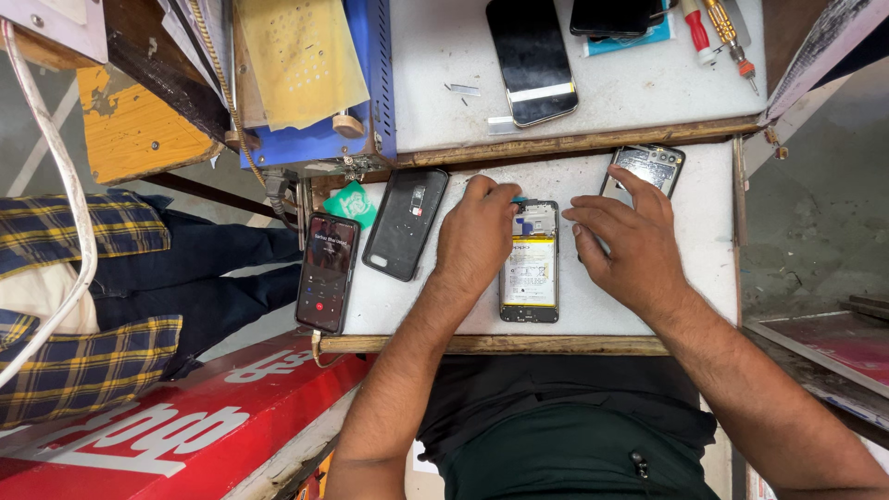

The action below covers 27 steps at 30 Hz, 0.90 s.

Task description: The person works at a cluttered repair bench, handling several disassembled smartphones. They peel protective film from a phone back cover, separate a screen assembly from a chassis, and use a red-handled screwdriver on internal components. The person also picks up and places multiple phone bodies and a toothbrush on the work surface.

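Observation:
An opened phone [530, 268] with its yellow battery showing lies on the small white work surface [713, 231]. My left hand [476, 233] rests curled over the phone's left upper edge, fingertips pinching something small and teal near its top. My right hand [625, 239] lies flat, fingers spread, just right of the phone and over the lower part of a second opened phone frame [650, 167]. What the left fingertips pinch is too small to tell.
A black back cover [406, 222] and a lit phone [326, 271] lie to the left, beside a green card [353, 204]. On the upper shelf are a dark phone [532, 57], screwdrivers [720, 28] and a blue machine [315, 74]. A seated person in a plaid shirt [83, 278] is at left.

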### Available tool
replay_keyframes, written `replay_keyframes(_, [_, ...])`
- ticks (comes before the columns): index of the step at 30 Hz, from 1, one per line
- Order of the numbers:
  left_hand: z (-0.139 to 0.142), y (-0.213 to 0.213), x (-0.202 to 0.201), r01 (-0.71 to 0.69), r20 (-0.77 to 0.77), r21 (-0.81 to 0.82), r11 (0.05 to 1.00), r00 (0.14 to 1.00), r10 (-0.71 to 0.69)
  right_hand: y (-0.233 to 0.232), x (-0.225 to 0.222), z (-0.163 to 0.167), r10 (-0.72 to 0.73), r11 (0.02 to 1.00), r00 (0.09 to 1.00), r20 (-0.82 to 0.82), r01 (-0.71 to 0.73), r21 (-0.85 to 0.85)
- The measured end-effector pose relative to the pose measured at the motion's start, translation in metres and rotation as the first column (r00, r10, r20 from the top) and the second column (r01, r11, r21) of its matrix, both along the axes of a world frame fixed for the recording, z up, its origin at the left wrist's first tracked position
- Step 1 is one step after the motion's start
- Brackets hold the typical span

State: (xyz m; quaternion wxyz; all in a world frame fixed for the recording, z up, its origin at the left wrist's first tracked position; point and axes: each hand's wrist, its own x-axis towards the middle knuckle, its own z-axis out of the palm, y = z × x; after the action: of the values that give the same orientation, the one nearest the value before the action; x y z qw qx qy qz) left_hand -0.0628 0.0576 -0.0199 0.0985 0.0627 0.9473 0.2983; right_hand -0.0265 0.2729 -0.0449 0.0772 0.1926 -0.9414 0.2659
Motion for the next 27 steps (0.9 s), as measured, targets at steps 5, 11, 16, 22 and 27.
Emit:
replay_keyframes(5, [0.01, 0.025, -0.011, -0.042, -0.426, 0.07, 0.997, 0.902, 0.068, 0.0, 0.001, 0.004, -0.031, 0.997, 0.998, -0.052, 0.028, -0.069])
replay_keyframes(11, [0.018, 0.089, -0.081, -0.296, -0.482, -0.183, 0.937, 0.858, 0.177, 0.001, 0.0, 0.015, -0.076, 0.985, 0.987, -0.141, 0.052, -0.162])
replay_keyframes(16, [0.013, 0.089, -0.102, -0.358, -0.434, -0.207, 0.91, 0.868, 0.242, 0.005, 0.0, 0.02, -0.115, 0.966, 0.981, -0.158, 0.073, -0.248])
replay_keyframes(22, [0.013, -0.01, -0.078, -0.23, 0.213, 0.956, -0.181, 0.971, -0.107, 0.009, 0.0, 0.019, -0.068, 0.956, 0.98, -0.187, 0.011, -0.292])
replay_keyframes(27, [0.005, -0.023, 0.029, -0.342, 0.209, 0.875, -0.342, 0.905, -0.369, 0.005, 0.008, 0.029, -0.057, 0.871, 0.998, 0.003, 0.051, -0.488])
